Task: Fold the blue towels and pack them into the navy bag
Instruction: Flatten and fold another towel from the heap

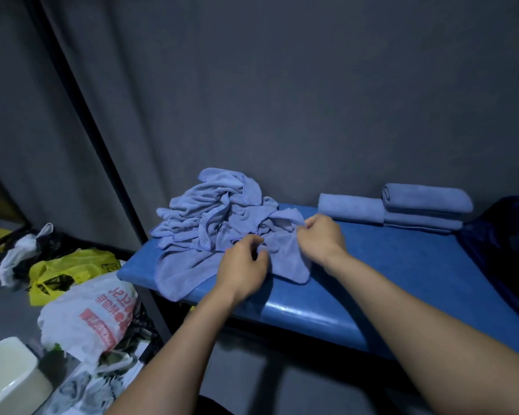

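Note:
A heap of crumpled blue towels (pixel 219 211) lies on the left part of a blue padded bench (pixel 387 265). One towel from the heap (pixel 285 262) spreads toward the bench's front edge. My left hand (pixel 243 262) pinches that towel near a small dark label. My right hand (pixel 321 235) pinches its upper right corner, just right of the heap. Three folded blue towels (pixel 402 208) lie at the back right of the bench against the wall. The navy bag (pixel 504 253) sits at the bench's far right end, partly cut off by the frame.
Plastic bags lie on the floor left of the bench: a yellow one (pixel 66 271), a white one with red print (pixel 99 316) and a dark one. A cream tub (pixel 9 378) is at the lower left. A grey wall backs the bench.

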